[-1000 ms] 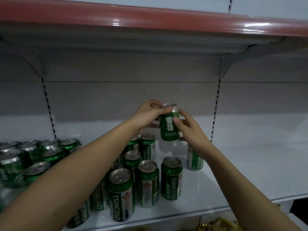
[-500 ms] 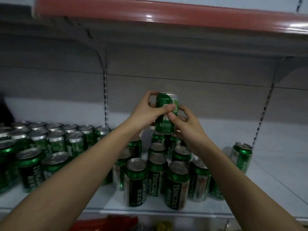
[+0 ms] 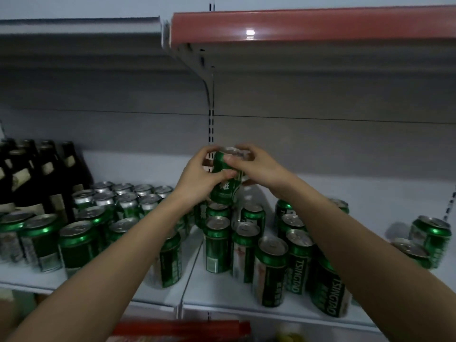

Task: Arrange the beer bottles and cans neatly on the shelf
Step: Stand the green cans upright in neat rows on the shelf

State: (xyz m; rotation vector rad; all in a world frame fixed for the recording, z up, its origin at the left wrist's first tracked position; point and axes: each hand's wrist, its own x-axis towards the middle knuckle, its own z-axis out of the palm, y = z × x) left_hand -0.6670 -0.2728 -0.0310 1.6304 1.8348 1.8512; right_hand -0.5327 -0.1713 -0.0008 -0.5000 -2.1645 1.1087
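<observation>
Both hands hold one green beer can (image 3: 225, 191) in the air above the shelf (image 3: 222, 296). My left hand (image 3: 197, 178) grips its side from the left, and my right hand (image 3: 256, 166) curls over its top from the right. Below the held can stand several green Tsingtao cans (image 3: 271, 272) in loose rows. A tidier block of green cans (image 3: 118, 206) fills the shelf to the left. Dark beer bottles (image 3: 42, 178) stand at the far left.
Two green cans (image 3: 430, 236) stand apart at the far right, with bare shelf between them and the middle group. An upper shelf with a red front strip (image 3: 313, 27) hangs overhead. A red item (image 3: 182, 328) shows on the level below.
The view has swung left, so the left can block and the dark bottles now show. My right hand has shifted from the can's side to over its top; the can stays held by both hands.
</observation>
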